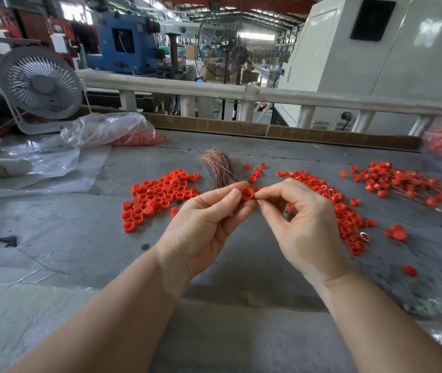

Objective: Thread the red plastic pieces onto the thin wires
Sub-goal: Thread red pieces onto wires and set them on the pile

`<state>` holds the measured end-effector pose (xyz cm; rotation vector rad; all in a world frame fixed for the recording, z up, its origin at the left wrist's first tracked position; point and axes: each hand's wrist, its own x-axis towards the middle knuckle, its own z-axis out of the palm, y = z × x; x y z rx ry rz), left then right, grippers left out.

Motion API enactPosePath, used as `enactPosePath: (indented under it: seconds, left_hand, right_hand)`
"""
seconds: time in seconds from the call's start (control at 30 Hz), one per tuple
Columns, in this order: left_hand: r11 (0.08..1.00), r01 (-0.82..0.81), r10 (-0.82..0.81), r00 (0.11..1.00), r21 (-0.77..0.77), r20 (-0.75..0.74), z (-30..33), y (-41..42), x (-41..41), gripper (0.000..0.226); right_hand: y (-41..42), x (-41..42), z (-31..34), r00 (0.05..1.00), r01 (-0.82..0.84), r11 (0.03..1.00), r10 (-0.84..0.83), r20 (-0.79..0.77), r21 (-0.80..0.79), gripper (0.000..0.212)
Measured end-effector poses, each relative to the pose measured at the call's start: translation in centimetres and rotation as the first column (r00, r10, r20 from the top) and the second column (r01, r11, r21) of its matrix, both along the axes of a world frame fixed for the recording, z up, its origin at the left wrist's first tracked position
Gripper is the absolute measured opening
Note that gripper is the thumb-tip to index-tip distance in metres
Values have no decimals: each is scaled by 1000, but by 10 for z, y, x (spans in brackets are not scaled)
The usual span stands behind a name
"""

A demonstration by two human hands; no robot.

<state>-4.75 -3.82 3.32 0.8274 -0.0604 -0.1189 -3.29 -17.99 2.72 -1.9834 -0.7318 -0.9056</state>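
Two heaps of red pieces (160, 193) flank wire bundle (221, 168) — possibly copper.

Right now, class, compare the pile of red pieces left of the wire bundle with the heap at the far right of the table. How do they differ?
The left pile lies loose, with no wires among its pieces; the far-right heap has thin wires running through it. The left pile sits close to the wire bundle; the far-right heap lies farther from it, out towards the table's right edge. Both are the same small red plastic pieces, resting on the grey table.
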Motion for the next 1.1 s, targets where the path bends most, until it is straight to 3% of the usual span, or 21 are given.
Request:
enactPosePath:
  seconds: [0.8,1.1]
  left_hand:
    - [998,61,-61,998,-9,3,0,2,1,26]
    - [998,2,-5,998,58,59,-2,0,0,23]
  right_hand:
    - [-1,1,2,1000,22,1000,-22,1,20,6]
    - [-1,2,1,1000,29,1000,-29,-3,-1,6]
